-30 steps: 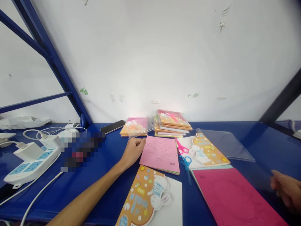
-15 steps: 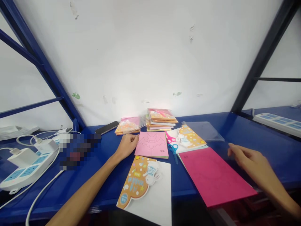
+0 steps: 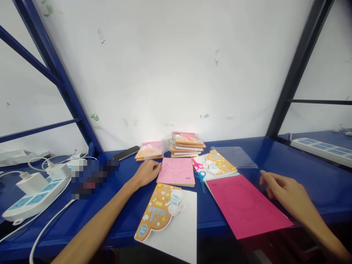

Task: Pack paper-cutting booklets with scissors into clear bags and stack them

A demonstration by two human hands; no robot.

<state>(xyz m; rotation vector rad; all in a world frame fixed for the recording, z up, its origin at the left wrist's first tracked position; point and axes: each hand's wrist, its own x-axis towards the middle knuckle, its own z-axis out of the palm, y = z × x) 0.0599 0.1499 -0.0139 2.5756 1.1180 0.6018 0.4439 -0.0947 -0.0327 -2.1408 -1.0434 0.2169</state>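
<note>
My left hand (image 3: 147,173) rests loosely curled on the blue tabletop, holding nothing, its fingertips at the left edge of a pink sheet printed with a bat outline (image 3: 176,171). My right hand (image 3: 280,191) hangs with fingers apart just past the right edge of a magenta sheet (image 3: 243,205), holding nothing. Between the sheets lie child's scissors with pink handles (image 3: 197,165) and another pair with blue handles (image 3: 200,177). A white-backed orange rabbit booklet (image 3: 165,211) lies near the front, and a similar booklet (image 3: 217,164) lies behind the magenta sheet.
A stack of booklets (image 3: 187,145) and a clear-wrapped packet (image 3: 151,150) stand near the wall, with a clear plastic sleeve (image 3: 233,157) to the right. A phone (image 3: 126,153), white power strips (image 3: 34,198) and chargers sit on the blue shelf (image 3: 302,183).
My right hand has come in from the right edge to beside the magenta sheet. My left hand stays by the pink sheet. The view has tilted and shifted, showing more of the shelf.
</note>
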